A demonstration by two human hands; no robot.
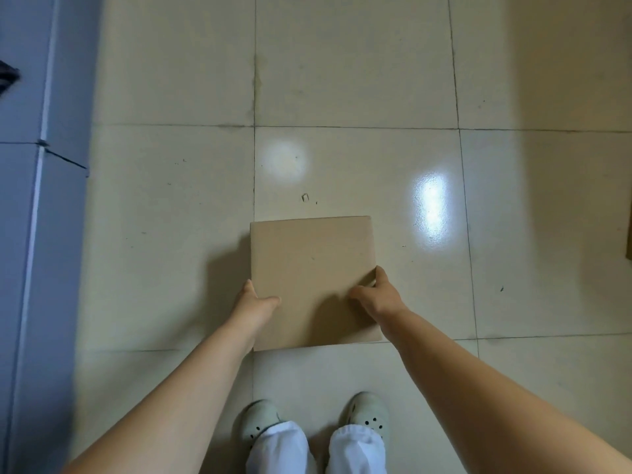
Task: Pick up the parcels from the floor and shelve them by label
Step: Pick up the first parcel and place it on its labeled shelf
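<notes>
A plain brown cardboard parcel [309, 265] sits low over the tiled floor straight ahead of my feet; no label shows on its top face. My left hand [254, 302] clasps its left edge, thumb on top and fingers hidden under the side. On the right edge my right hand [378, 294] grips likewise, thumb laid across the top. I cannot tell whether the parcel rests on the floor or is lifted just off it.
Cream floor tiles [342, 80] with dark grout lines stretch ahead. A blue-grey cabinet or shelf side [30, 200] runs along the left. A sliver of another brown carton [628, 234] shows at the right edge. My shoes [260, 420] stand just behind the parcel.
</notes>
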